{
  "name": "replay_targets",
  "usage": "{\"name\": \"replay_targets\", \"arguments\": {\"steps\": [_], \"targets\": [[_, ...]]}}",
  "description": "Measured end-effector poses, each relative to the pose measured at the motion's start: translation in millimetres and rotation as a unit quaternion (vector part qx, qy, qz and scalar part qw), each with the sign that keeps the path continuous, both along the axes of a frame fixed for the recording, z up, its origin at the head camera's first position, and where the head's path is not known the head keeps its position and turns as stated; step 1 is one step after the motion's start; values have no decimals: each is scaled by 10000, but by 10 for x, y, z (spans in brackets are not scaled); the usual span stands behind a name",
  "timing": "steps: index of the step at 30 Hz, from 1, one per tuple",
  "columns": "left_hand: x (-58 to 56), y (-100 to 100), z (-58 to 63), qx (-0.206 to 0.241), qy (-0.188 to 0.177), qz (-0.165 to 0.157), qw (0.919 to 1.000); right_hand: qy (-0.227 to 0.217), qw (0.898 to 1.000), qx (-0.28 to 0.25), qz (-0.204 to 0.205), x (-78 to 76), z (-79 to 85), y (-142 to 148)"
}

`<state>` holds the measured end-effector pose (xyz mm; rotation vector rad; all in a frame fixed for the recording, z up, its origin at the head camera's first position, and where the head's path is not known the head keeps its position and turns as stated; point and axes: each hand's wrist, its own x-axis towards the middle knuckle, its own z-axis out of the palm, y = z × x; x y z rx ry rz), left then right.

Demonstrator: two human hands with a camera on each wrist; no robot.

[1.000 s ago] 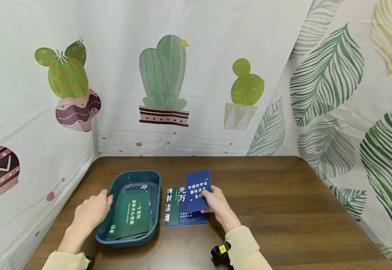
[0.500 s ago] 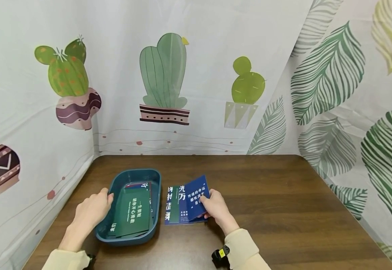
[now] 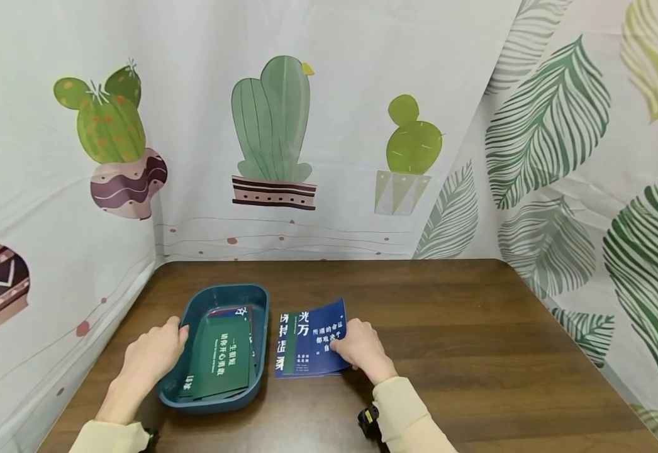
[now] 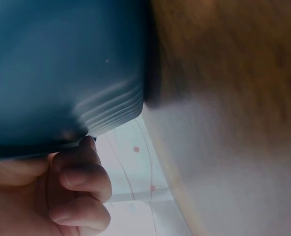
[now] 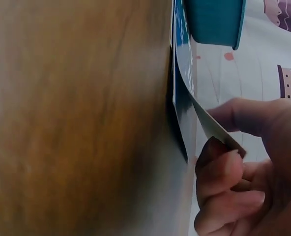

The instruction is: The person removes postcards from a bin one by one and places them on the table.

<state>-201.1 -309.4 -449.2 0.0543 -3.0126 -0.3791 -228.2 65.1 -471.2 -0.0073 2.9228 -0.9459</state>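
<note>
My right hand [image 3: 365, 351] pinches the right edge of a blue card [image 3: 328, 330] with white lettering. The card overlaps several blue and green cards [image 3: 286, 343] lying on the table. In the right wrist view its held edge [image 5: 213, 129] bends up off the pile, between thumb and fingers. On the other side, my left hand [image 3: 150, 360] grips the left rim of a teal tray [image 3: 216, 409]. Curled fingers [image 4: 84, 179] show under that rim in the left wrist view. Inside the tray, a green card [image 3: 233, 371] tops several others, a red and blue edge showing behind it.
The brown wooden table [image 3: 476, 352] extends right of the cards. A white curtain [image 3: 351, 126] printed with cacti and leaves hangs behind and along both sides. A black wrist camera [image 3: 368, 421] sits below the right sleeve [image 3: 405, 406].
My right hand has lowered the blue card from above the pile and tilted it, so it now lies over the other cards with its right side raised. The left hand stays on the tray rim.
</note>
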Motion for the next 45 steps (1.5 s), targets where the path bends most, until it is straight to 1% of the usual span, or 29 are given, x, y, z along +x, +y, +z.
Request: {"name": "replay_targets", "arguments": {"steps": [7,10,15,19,23,28,31,34,37,40,43,45], "targets": [[-20,-15,-10,-13,62,-30,10000,-302,9976,602,164,-65,8,69],[-25,-24,-17,-3,84,-38,10000,-408,9961,743,238,-90,21,92],[-22,-29,-13,-8,115,-42,9999,-435,9948,861,323,-93,48,107],[-21,-33,-1,-23,126,-47,9999,-480,9910,1180,412,-82,61,97],[-26,-36,6,-19,116,-47,9999,-422,9881,1423,400,-78,61,71],[-20,-40,-9,-16,141,-53,9999,-297,9881,1467,358,-58,45,44],[-6,-41,-30,1,119,-54,9999,-131,9882,1488,348,-34,18,29],[1,-39,-45,12,88,-47,9999,162,9901,1351,337,1,7,-6],[-6,-33,-54,21,97,-59,9999,474,9917,1072,533,47,45,-63],[-16,-29,-54,25,86,-62,9999,770,9913,673,827,80,132,-142],[-16,-30,-57,21,107,-64,9999,1023,9884,237,1094,86,233,-238],[-9,-32,-58,28,109,-55,9999,1109,9858,-113,1253,85,299,-314]]}}
